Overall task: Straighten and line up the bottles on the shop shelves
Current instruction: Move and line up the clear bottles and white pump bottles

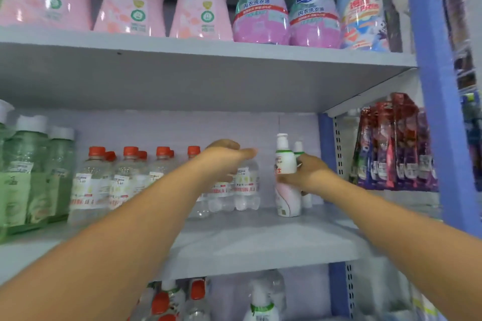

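On the middle shelf (260,240), right hand (309,173) gripping a white pump bottle (287,177) standing upright, left hand (224,157) blurred, fingers loosely extended above clear red-capped bottles (125,180)

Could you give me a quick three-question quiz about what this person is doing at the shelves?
1. True or false: the right hand grips a white pump bottle.
2. What colour are the caps on the clear bottles on the middle shelf?
A green
B orange-red
C blue
3. Fill in: the left hand reaches in over the ____ bottles.

Key:
1. true
2. B
3. clear
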Motion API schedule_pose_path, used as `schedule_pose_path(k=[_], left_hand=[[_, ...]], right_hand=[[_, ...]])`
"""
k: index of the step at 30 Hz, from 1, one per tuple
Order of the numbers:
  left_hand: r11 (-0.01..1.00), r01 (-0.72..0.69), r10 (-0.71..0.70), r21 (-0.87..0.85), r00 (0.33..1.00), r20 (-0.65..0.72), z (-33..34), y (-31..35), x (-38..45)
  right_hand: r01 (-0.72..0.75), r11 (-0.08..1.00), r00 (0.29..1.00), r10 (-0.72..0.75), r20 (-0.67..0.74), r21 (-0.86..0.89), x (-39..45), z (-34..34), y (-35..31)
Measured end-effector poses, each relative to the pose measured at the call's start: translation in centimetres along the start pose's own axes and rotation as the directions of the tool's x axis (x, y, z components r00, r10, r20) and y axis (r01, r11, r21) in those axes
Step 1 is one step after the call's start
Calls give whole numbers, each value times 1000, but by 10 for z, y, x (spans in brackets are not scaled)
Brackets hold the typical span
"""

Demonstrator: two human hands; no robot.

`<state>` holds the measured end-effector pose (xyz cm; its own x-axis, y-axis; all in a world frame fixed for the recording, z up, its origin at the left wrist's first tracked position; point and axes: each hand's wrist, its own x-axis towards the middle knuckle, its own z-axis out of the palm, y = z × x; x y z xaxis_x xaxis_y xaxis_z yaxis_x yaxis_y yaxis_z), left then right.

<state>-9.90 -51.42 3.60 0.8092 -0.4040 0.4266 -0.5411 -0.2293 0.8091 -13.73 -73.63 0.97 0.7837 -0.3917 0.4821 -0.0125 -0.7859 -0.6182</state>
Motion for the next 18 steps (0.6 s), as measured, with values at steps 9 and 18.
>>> schedule_pose_path(k=[9, 18], left_hand=[[999, 44, -46, 20, 994, 103, 29, -28, 20], [1000, -15, 15, -9, 998, -53, 30, -39, 25]], right_hand=[[102, 932, 890, -242, 386, 348, 20, 14, -9], [94, 974, 994, -80, -73, 208, 72, -48, 16]])
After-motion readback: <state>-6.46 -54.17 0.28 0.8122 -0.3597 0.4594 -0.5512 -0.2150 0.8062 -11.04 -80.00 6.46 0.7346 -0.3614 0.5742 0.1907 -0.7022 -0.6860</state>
